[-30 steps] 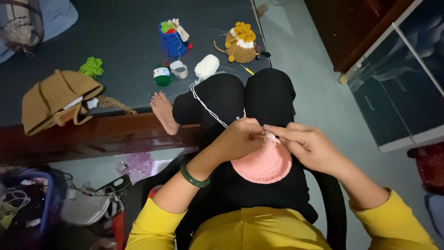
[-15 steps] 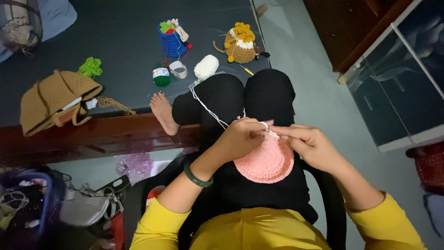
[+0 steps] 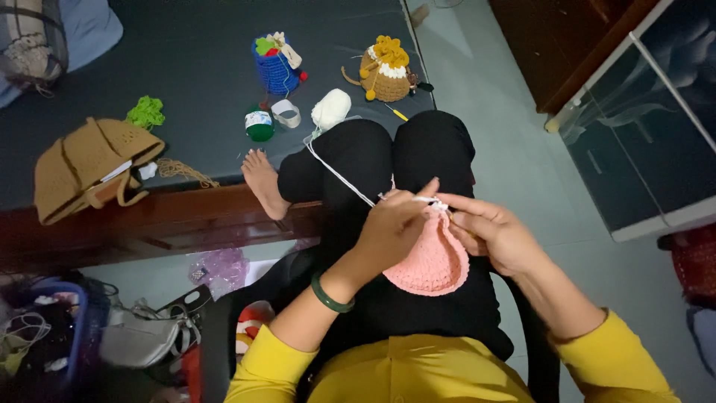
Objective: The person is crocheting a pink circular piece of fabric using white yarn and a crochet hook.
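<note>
The person is sitting in a chair in the lower centre of the frame, wearing yellow sleeves and black trousers, with a bare foot (image 3: 262, 179) resting on the edge of the dark worktop (image 3: 186, 89).

The left hand (image 3: 391, 227) is closing around the upper edge of the pink crochet piece (image 3: 431, 257), with the fingers curled and the forefinger extending toward the upper right. A green bangle (image 3: 328, 295) is sitting on its wrist. The right hand (image 3: 492, 235) is lying just beside it on the right, fingers pinching together at the top edge of the same piece; whether it is gripping a hook cannot be told. The crochet piece is hanging between both hands over the lap, at the centre of the frame.

A strand of white yarn (image 3: 339, 175) is running from the left hand up across the knee to a white yarn ball (image 3: 330, 109) on the worktop, in the upper centre.

Further items are lying on the worktop:
- a blue crochet pouch (image 3: 277, 67), upper centre
- a brown crochet pouch with yellow flowers (image 3: 386, 71), to its right
- a green spool (image 3: 259, 125), near the yarn ball
- a tan crochet bag (image 3: 86, 168), at the left
- a green crochet scrap (image 3: 146, 113), above that bag
</note>
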